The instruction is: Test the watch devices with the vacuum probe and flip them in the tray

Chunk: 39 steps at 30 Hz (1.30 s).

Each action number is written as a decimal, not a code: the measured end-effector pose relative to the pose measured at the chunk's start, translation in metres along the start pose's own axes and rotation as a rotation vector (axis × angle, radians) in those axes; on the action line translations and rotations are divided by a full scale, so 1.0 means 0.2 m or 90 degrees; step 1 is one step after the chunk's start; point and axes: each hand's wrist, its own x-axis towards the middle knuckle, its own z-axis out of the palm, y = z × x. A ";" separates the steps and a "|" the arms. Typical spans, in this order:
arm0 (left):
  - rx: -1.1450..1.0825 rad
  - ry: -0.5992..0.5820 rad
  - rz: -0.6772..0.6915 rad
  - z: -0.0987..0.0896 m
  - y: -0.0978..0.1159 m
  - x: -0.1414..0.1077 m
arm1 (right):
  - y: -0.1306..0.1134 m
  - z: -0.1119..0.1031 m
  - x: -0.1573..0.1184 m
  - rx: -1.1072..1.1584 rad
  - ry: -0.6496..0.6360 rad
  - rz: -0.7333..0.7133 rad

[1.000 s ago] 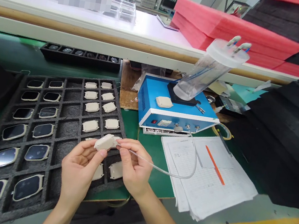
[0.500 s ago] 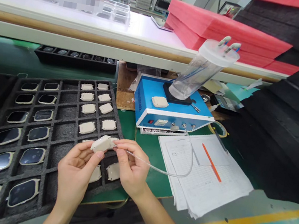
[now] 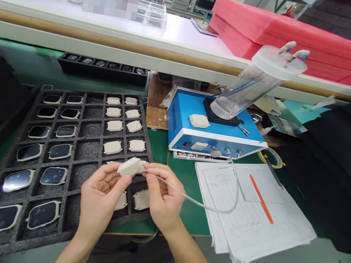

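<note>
My left hand pinches a cream-coloured smartwatch case between thumb and fingers, above the foam tray. My right hand closes its thumb and fingers on the end of a thin clear tube. The tube's tip meets the right edge of the watch case; the exact contact is too small to make out. From there the tube loops right and back up to the front of a blue box. Below, the dark foam tray holds watches with dark screens on the left and cream cases on the right.
Another cream case and a tilted clear cylinder stand on the blue box. Papers with an orange strip lie to the right. Red foam sheets rest on the raised shelf; a person sits behind it. Black foam stacks flank both sides.
The whole view has shifted, so everything sits a little further right in the picture. Both hands keep the same hold on the watch case and tube.
</note>
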 end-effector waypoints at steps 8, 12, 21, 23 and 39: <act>-0.003 -0.003 -0.004 0.00 0.01 0.01 | 0.01 0.00 0.00 0.001 0.000 -0.001; -0.004 0.002 -0.007 0.00 0.01 0.00 | 0.01 0.00 0.00 0.002 -0.001 0.004; 0.014 0.013 -0.017 0.00 0.01 0.01 | 0.00 0.01 0.00 -0.012 0.000 0.010; 0.015 0.008 -0.016 0.00 0.01 0.01 | 0.00 0.01 0.01 -0.014 0.000 0.008; 0.021 0.003 -0.009 -0.01 0.01 0.01 | -0.01 0.01 0.02 -0.021 0.005 -0.004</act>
